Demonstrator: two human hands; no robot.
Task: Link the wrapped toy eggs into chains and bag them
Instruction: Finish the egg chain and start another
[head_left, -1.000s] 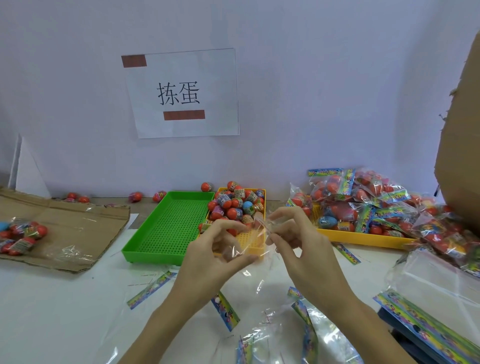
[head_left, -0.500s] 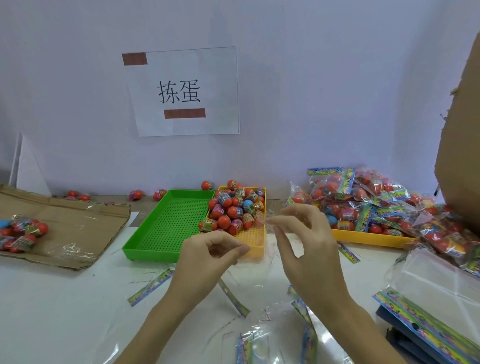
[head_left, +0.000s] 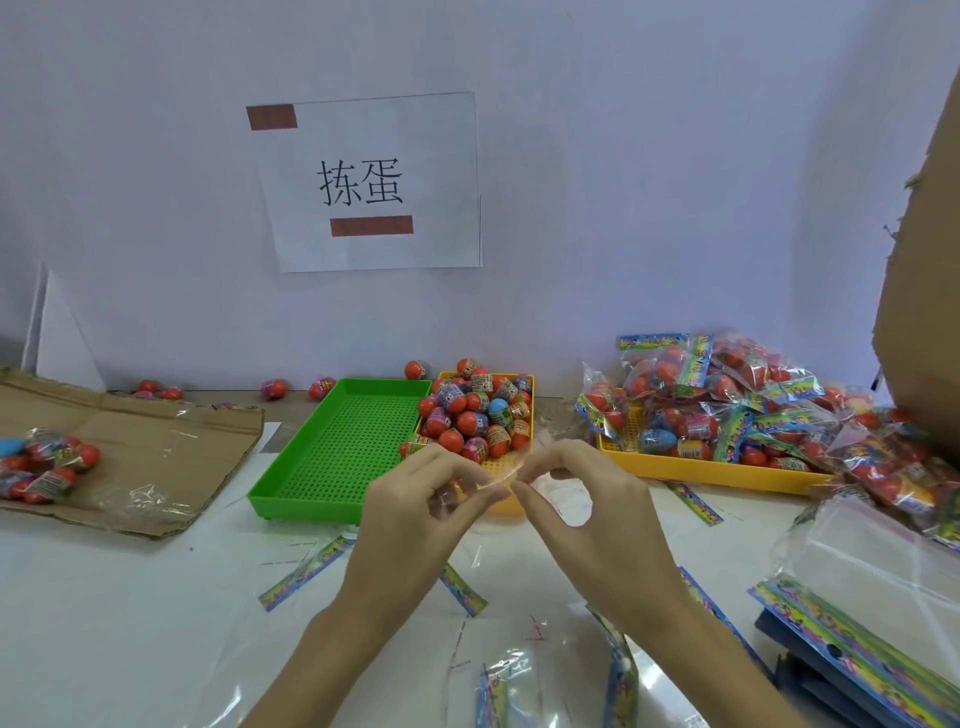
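Note:
My left hand (head_left: 415, 512) and my right hand (head_left: 592, 512) meet above the table's middle, both pinching the top edge of a clear plastic bag (head_left: 496, 480) that hangs between them; its printed header strip (head_left: 462, 590) trails below. Behind my fingers a small yellow tray (head_left: 525, 379) holds a heap of loose wrapped toy eggs (head_left: 478, 413), mostly red. An empty green tray (head_left: 337, 441) sits beside it on the left. At the right, a larger yellow tray (head_left: 691, 467) is piled with filled bags of eggs (head_left: 737, 395).
Flattened cardboard (head_left: 156, 457) at the left carries a few bagged eggs (head_left: 47, 465). Stray eggs (head_left: 272, 388) lie along the wall. A stack of empty bags with printed headers (head_left: 852, 623) sits at the lower right, more empty bags (head_left: 519, 686) lie in front. A cardboard box (head_left: 924, 291) stands at right.
My hands dropped slightly, spread apart, then came together again at the bag's top edge. The bag's printed strip swung below my left hand.

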